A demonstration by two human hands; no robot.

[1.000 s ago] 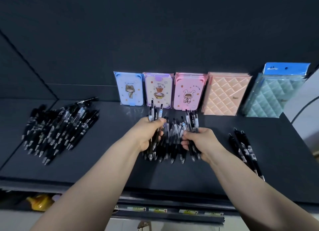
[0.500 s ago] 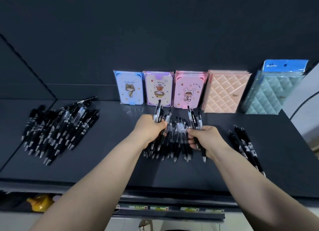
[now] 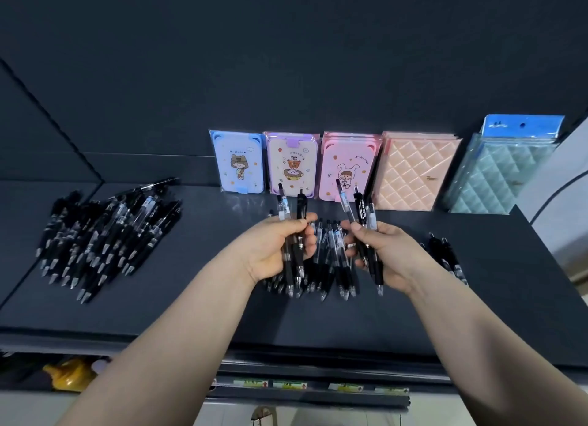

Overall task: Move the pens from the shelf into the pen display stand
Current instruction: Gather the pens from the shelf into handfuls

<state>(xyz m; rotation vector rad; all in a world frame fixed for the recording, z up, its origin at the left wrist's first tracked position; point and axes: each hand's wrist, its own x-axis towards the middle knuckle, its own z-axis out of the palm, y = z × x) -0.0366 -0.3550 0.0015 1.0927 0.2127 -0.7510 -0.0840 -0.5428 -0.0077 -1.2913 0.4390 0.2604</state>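
Since half a second ago both hands have lifted clear of the middle pile (image 3: 334, 266): left hand (image 3: 276, 253) curled round a few pens (image 3: 301, 207), right hand (image 3: 385, 253) round three more (image 3: 362, 211). Pickup looks done. Most stock remains on the shelf (image 3: 191, 308). Display stand out of view; fingers hide exact counts.

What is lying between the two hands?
In the head view, a heap of black pens lies on the shelf between the left hand and the right hand.
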